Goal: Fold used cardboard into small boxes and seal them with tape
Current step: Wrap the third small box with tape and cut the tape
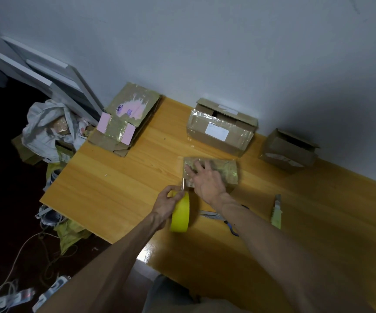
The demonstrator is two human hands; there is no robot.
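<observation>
A small flat cardboard box [224, 169], shiny with clear tape, lies on the wooden table [119, 184]. My right hand [205, 178] presses flat on its top with the fingers spread. My left hand [167, 203] grips a yellow tape roll [181, 213] standing on edge just in front of the box's left end. A clear strip of tape runs from the roll up to the box's left side.
Scissors [218, 216] and a yellow-handled utility knife [277, 212] lie near my right forearm. Flattened cardboard with pink patches [126, 118], a taped box [221, 127] and an open box [288, 151] sit along the wall. Bags and cables clutter the floor at left.
</observation>
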